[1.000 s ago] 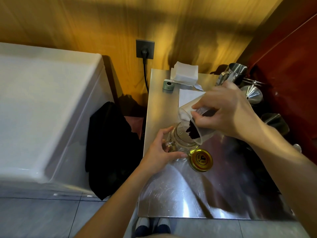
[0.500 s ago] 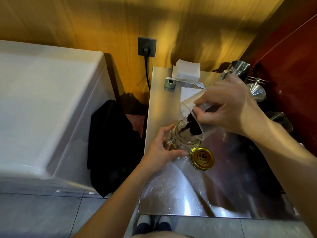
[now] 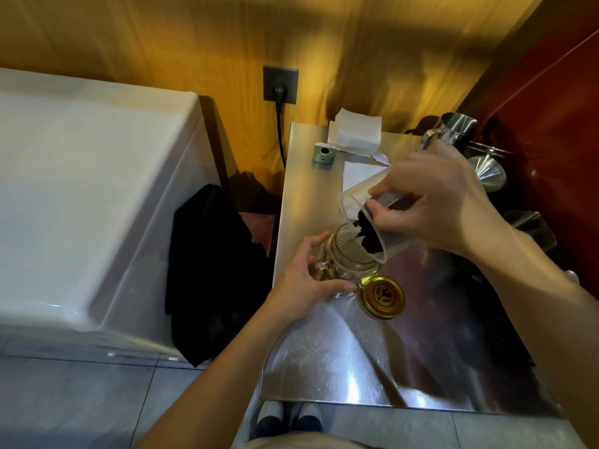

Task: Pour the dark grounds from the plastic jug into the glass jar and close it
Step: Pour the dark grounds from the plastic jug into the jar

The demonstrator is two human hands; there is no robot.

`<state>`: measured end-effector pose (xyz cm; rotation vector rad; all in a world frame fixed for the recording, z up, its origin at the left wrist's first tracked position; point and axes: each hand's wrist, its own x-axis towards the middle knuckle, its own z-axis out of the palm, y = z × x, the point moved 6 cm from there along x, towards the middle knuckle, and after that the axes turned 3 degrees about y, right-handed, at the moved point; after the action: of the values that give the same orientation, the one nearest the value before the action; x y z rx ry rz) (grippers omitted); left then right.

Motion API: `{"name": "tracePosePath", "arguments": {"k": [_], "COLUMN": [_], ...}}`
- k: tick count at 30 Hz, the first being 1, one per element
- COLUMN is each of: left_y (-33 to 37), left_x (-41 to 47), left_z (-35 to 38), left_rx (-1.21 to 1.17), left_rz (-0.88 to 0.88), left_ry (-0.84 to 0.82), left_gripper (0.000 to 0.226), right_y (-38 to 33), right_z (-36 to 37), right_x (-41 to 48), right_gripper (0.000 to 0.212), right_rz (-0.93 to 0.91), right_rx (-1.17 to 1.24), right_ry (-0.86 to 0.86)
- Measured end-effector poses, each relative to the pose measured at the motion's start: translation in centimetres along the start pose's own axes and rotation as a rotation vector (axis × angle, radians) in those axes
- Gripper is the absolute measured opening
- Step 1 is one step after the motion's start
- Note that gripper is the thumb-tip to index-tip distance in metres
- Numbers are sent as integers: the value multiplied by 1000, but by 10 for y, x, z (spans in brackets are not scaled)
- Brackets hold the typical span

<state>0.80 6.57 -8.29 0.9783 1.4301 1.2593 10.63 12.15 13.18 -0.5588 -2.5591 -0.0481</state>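
Note:
My right hand [image 3: 431, 202] grips a clear plastic jug [image 3: 372, 202], tipped steeply to the left over the mouth of a glass jar [image 3: 348, 257]. Dark grounds [image 3: 368, 233] have slid down to the jug's lower lip, right above the jar opening. The jar stands upright on the steel table [image 3: 356, 361], and my left hand [image 3: 304, 280] wraps around its left side. A gold lid [image 3: 383, 297] lies flat on the table, just right of the jar and touching its base.
Folded white paper [image 3: 353, 131] and a small grey device [image 3: 323, 154] sit at the table's back. Steel pitchers [image 3: 453, 128] and a funnel [image 3: 489, 171] crowd the right side. A white appliance [image 3: 90, 189] stands to the left, with a black cloth [image 3: 210, 270] beside it.
The jug has tipped further and the grounds have slid toward its lip over the jar mouth. My left hand has stayed on the jar.

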Motion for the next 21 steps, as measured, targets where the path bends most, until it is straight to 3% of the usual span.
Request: {"name": "tracePosePath", "arguments": {"k": [21], "left_y": [0], "left_x": [0], "left_z": [0], "left_rx": [-12], "left_rz": [23], "left_ry": [-15], "left_gripper": [79], "right_y": [-2], "right_z": [2], "right_x": [-3], "right_gripper": [34], "right_rz": [-62], "right_rx": [-34], "right_ry": [22]}}
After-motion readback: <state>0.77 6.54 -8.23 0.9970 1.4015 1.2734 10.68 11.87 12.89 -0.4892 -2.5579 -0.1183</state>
